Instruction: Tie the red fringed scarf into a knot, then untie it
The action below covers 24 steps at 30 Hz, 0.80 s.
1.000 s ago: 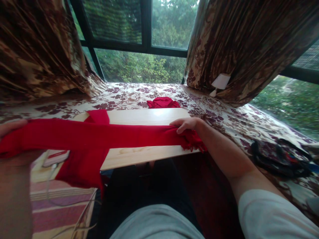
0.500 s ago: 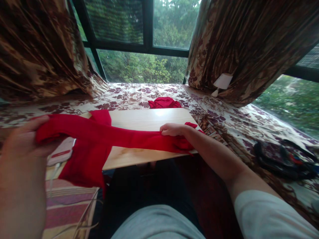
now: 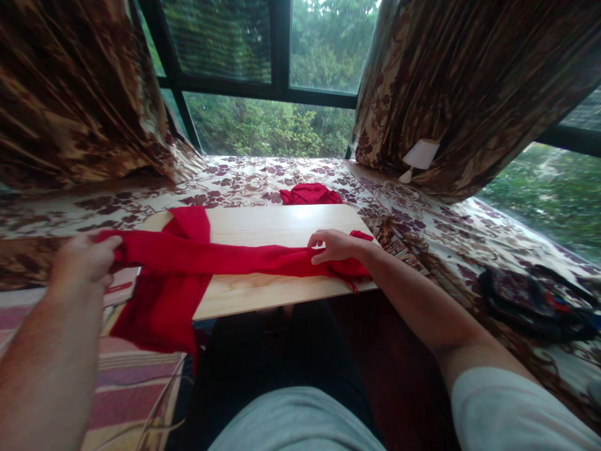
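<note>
A long red scarf (image 3: 220, 260) lies stretched across a light wooden board (image 3: 282, 228) on my lap. My left hand (image 3: 84, 260) is closed on its left end, off the board's left side. My right hand (image 3: 331, 245) pinches the scarf near its fringed right end, resting on the board. Another part of the red cloth (image 3: 162, 307) crosses under the strip and hangs over the board's front left edge.
A second bunched red cloth (image 3: 310, 194) lies beyond the board on the floral bedspread (image 3: 263, 178). Patterned curtains hang left and right of a window. A small white lamp (image 3: 417, 156) stands at the right; a dark bag (image 3: 530, 304) lies far right. Striped fabric with a cable sits lower left.
My left hand has drawn the scarf's left end inward to the right and downward, shortening the stretched strip. My right hand has shifted slightly left along the scarf.
</note>
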Each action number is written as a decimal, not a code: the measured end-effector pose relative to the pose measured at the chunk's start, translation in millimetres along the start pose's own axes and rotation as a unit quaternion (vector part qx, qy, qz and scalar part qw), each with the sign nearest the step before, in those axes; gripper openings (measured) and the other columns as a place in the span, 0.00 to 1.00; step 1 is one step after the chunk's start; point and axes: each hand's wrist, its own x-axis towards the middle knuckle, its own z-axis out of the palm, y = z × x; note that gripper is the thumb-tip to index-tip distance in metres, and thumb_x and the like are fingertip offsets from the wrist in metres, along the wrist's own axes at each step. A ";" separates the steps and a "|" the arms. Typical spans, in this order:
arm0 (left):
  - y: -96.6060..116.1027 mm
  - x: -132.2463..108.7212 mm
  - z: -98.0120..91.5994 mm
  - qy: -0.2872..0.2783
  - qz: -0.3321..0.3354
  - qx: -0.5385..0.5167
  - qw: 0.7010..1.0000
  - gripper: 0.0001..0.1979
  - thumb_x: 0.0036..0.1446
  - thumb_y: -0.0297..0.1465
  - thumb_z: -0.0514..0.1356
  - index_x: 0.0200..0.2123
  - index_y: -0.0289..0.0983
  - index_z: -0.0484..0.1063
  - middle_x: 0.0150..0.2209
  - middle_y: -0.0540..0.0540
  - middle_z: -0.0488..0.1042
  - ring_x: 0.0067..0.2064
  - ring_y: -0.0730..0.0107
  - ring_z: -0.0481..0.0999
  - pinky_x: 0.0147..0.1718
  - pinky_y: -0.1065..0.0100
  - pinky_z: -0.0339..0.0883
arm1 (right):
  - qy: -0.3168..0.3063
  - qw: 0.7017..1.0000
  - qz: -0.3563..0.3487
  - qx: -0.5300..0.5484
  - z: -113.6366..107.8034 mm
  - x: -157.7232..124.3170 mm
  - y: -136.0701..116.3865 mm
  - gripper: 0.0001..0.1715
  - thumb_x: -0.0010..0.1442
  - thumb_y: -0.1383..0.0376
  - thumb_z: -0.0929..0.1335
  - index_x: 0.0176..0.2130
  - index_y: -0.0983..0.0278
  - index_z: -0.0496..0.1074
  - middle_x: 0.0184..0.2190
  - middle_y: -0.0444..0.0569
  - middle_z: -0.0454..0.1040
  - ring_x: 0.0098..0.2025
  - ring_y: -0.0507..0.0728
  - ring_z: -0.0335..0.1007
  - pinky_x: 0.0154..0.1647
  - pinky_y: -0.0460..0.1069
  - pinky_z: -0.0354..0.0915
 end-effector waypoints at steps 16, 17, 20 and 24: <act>6.7 5.5 1.7 -0.011 -0.022 -0.070 0.997 0.20 0.52 0.16 0.59 0.50 0.30 0.75 0.25 0.51 0.74 0.22 0.76 0.71 0.23 0.72 0.71 | 0.058 0.965 0.072 -0.245 -33.9 -44.9 -10.9 0.11 0.61 0.71 0.65 0.42 0.64 0.73 0.37 0.54 0.77 0.36 0.58 0.70 0.31 0.49 0.53; 7.6 5.8 2.0 -0.008 -0.029 -0.071 0.997 0.19 0.53 0.15 0.59 0.49 0.29 0.75 0.25 0.50 0.74 0.21 0.76 0.70 0.23 0.72 0.70 | 0.075 0.957 0.073 -0.270 -35.1 -50.2 -13.9 0.13 0.62 0.72 0.63 0.44 0.64 0.73 0.39 0.54 0.77 0.37 0.59 0.71 0.32 0.49 0.53; 8.2 7.1 3.4 -0.008 -0.057 -0.067 0.996 0.14 0.54 0.16 0.58 0.44 0.27 0.75 0.24 0.50 0.73 0.21 0.76 0.70 0.23 0.72 0.71 | 0.075 0.942 0.076 -0.319 -31.6 -63.2 -18.1 0.15 0.64 0.73 0.61 0.48 0.64 0.71 0.42 0.56 0.75 0.38 0.59 0.72 0.34 0.49 0.55; 4.0 13.5 4.0 -0.026 -0.077 -0.074 0.994 0.11 0.54 0.15 0.56 0.39 0.26 0.73 0.23 0.50 0.72 0.22 0.76 0.70 0.23 0.72 0.71 | 0.054 0.933 0.079 -0.347 -17.5 -73.4 -9.2 0.15 0.65 0.72 0.60 0.47 0.65 0.71 0.43 0.57 0.74 0.39 0.59 0.72 0.36 0.49 0.58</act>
